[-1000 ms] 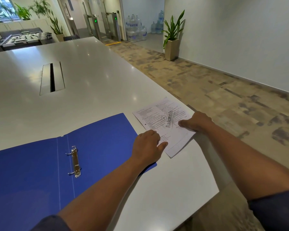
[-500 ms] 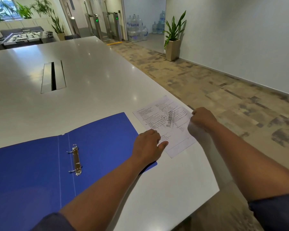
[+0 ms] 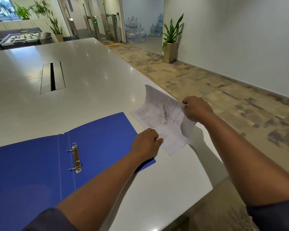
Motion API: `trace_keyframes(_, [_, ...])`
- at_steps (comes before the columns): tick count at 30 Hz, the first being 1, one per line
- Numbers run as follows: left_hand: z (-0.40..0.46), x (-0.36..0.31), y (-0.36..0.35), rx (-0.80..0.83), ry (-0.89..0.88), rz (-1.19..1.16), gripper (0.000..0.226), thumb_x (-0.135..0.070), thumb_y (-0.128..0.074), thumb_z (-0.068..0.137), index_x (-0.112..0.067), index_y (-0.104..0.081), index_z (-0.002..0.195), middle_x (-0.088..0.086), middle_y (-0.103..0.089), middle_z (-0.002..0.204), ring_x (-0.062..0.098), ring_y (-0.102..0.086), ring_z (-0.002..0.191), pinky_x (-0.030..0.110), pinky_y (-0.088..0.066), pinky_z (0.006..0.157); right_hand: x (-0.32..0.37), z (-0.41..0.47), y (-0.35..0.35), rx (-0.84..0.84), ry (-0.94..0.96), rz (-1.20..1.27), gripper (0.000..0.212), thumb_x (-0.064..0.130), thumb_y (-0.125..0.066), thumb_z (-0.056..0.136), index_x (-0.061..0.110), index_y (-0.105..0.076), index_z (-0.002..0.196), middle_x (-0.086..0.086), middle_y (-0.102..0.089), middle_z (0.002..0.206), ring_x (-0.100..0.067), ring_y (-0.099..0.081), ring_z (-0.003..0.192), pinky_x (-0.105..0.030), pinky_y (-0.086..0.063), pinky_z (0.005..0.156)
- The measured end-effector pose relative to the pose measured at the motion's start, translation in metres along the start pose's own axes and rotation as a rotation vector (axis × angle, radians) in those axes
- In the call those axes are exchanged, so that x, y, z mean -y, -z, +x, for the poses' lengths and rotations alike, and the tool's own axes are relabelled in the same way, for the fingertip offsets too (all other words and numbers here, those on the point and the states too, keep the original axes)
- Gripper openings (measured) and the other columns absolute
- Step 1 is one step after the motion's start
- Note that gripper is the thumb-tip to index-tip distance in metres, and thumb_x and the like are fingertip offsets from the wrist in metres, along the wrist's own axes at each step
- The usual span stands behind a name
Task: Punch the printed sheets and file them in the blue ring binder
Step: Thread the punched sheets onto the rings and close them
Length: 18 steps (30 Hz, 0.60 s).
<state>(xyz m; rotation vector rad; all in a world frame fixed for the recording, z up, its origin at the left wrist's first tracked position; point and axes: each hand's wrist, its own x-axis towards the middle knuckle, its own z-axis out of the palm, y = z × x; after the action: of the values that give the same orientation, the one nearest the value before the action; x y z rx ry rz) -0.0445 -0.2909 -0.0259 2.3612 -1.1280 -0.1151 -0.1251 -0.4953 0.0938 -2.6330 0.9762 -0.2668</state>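
Blue ring binder [image 3: 40,167] lies open flat on white surface [image 3: 90,100] at 8 o'clock, metal rings [image 3: 76,158] on its spine. Left hand [image 3: 146,143], fingers curled, presses near edge of printed sheets [image 3: 158,117] just right of binder. At 3 o'clock, right hand [image 3: 196,108] pinches top sheet's right edge, lifting it curled above the stack.
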Motion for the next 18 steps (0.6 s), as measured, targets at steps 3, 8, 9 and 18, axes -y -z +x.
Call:
trace_keyframes(3, [-0.003,0.001,0.009,0.011,0.059,-0.16,0.029,-0.04,-0.05,0.101,-0.013,-0.057,0.093,-0.006,-0.056,0.108,0.016,-0.055,0.095,0.05,-0.052,0.094,0.009,-0.005,0.013,-0.041,0.012,0.102,0.026,0.014,-0.05,0.093,0.026,-0.071,0.103,-0.008,-0.068,0.106,-0.033,-0.062,0.095,-0.038,-0.052,0.075])
trace_keyframes(8, [-0.004,0.005,0.034,-0.168,0.27,-0.57,0.068,-0.04,-0.054,0.102,-0.016,-0.024,0.158,0.005,-0.027,0.162,0.023,-0.032,0.148,0.046,-0.031,0.121,0.028,-0.014,0.028,-0.047,0.015,0.392,0.02,0.009,-0.057,0.09,0.019,-0.073,0.097,-0.006,-0.07,0.093,-0.028,-0.068,0.084,-0.04,-0.057,0.076])
trace_keyframes(9, [-0.003,0.006,0.042,-0.222,0.311,-0.653,0.066,-0.039,-0.055,0.101,-0.02,-0.025,0.157,0.004,-0.033,0.159,0.023,-0.037,0.144,0.046,-0.034,0.119,0.033,-0.016,0.031,-0.035,0.013,0.458,0.018,0.008,-0.057,0.091,0.016,-0.073,0.095,-0.008,-0.071,0.09,-0.027,-0.069,0.077,-0.038,-0.057,0.071])
trace_keyframes(18, [-0.033,0.037,0.106,-0.417,0.55,-1.344,0.022,-0.016,-0.047,0.107,-0.023,-0.057,0.125,0.0,-0.071,0.121,0.025,-0.069,0.112,0.048,-0.057,0.096,0.075,-0.04,0.016,0.184,0.061,0.779,0.015,0.01,-0.056,0.1,0.014,-0.07,0.103,-0.018,-0.075,0.097,-0.031,-0.073,0.079,-0.041,-0.06,0.065])
